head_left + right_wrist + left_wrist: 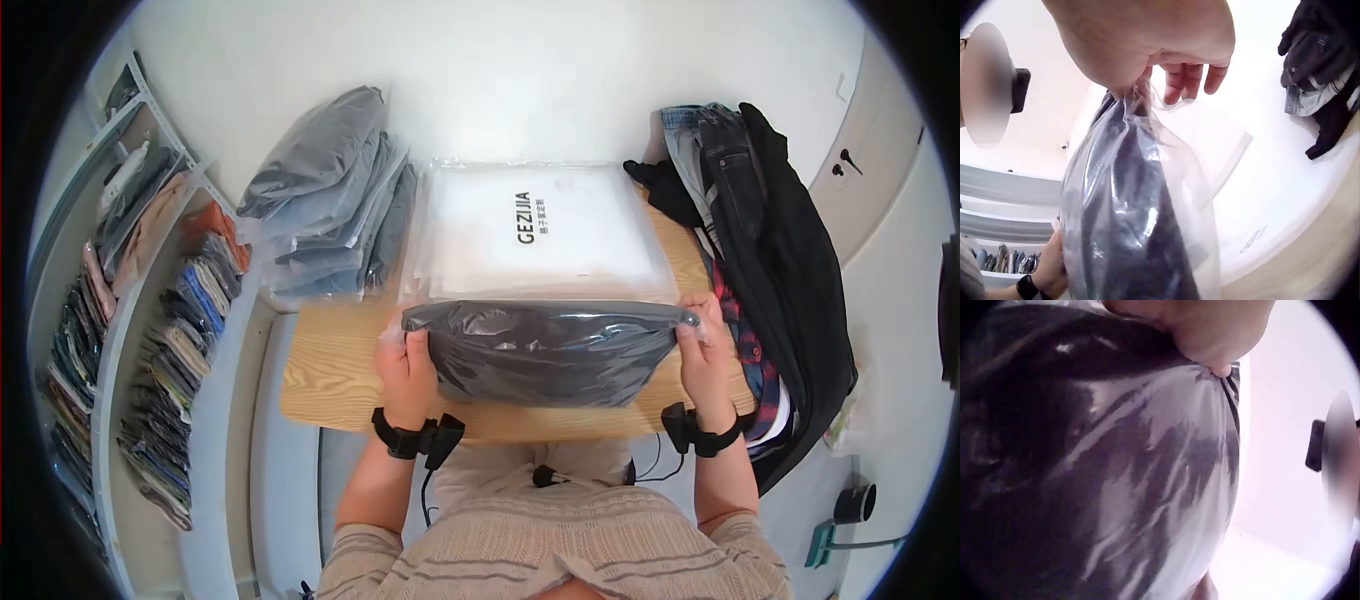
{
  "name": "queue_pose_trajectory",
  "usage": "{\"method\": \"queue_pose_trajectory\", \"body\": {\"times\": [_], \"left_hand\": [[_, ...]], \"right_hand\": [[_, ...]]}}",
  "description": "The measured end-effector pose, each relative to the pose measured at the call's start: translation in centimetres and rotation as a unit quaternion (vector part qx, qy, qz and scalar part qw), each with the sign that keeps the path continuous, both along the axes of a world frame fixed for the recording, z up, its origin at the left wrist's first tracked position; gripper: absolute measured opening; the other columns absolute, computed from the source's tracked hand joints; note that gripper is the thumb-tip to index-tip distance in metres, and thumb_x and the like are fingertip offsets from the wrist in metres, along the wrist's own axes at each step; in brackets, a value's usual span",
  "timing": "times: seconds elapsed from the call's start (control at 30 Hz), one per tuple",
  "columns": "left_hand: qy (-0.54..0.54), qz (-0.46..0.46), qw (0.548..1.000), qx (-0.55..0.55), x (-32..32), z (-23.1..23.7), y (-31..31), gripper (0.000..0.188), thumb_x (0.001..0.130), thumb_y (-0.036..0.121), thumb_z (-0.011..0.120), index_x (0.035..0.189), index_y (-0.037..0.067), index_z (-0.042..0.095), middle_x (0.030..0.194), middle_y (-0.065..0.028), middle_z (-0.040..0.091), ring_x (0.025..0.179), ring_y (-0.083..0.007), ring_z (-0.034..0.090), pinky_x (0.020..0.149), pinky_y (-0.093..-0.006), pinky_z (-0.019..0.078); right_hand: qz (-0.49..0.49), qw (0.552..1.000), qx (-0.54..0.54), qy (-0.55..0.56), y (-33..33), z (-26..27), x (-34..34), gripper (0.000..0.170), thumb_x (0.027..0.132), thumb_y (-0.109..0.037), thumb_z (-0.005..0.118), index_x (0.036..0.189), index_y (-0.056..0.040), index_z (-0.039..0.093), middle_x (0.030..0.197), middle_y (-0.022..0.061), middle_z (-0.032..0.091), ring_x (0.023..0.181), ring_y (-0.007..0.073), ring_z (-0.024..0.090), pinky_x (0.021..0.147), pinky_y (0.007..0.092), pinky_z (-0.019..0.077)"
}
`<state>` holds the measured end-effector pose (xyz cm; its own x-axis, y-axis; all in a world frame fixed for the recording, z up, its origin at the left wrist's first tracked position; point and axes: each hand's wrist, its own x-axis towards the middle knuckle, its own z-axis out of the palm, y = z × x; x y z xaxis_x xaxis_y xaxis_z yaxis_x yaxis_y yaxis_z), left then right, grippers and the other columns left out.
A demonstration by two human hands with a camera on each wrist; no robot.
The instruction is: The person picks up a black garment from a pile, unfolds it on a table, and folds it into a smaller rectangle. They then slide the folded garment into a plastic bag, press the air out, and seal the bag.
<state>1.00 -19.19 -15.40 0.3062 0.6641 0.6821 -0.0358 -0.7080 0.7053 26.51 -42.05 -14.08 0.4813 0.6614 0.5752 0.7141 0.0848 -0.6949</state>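
A dark garment in a clear plastic bag (545, 355) is stretched wide between both hands over the front of the wooden table (330, 350). My left hand (407, 370) pinches its left upper corner; in the left wrist view the thumb side of that hand (1222, 328) presses into the shiny plastic. At the right upper corner my right hand (706, 355) pinches the gathered plastic. From the right wrist view, the bag (1129, 206) hangs from the bunched corner under the right hand (1160, 44), a loose clear flap sticking out behind it.
Behind the bag lies a stack of clear bags (480, 240) with black lettering. Bagged dark garments (330, 200) are piled to the left. Jeans and black clothes (770, 240) lie on the right end of the table. Shelves (130, 290) of folded, bagged clothes line the left wall.
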Motion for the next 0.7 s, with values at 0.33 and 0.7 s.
{"method": "queue_pose_trajectory", "body": {"times": [0.33, 0.7], "left_hand": [[-0.057, 0.056, 0.997, -0.009, 0.8, -3.1, -0.3, 0.025, 0.098, 0.017, 0.045, 0.105, -0.003, 0.059, 0.095, -0.0128, 0.061, 0.087, -0.0228, 0.058, 0.080, -0.0321, 0.0443], [0.190, -0.090, 0.974, -0.078, -3.4, -1.5, 1.9, 0.032, 0.081, 0.007, 0.070, 0.109, -0.005, 0.060, 0.101, -0.0129, 0.065, 0.094, -0.0175, 0.061, 0.085, -0.0305, 0.0466]], "right_hand": [[0.154, 0.916, -0.049, 0.367, -1.7, -4.0, -2.4, 0.069, 0.066, -0.003, 0.084, 0.125, 0.0007, 0.049, 0.115, 0.0057, 0.059, 0.104, 0.0141, 0.055, 0.091, 0.0299, 0.0457], [0.100, 0.942, 0.001, 0.320, -0.7, -5.2, -3.5, 0.028, 0.093, -0.009, 0.058, 0.119, 0.0021, 0.055, 0.110, 0.0050, 0.063, 0.099, 0.0130, 0.057, 0.089, 0.0287, 0.0445]]}}
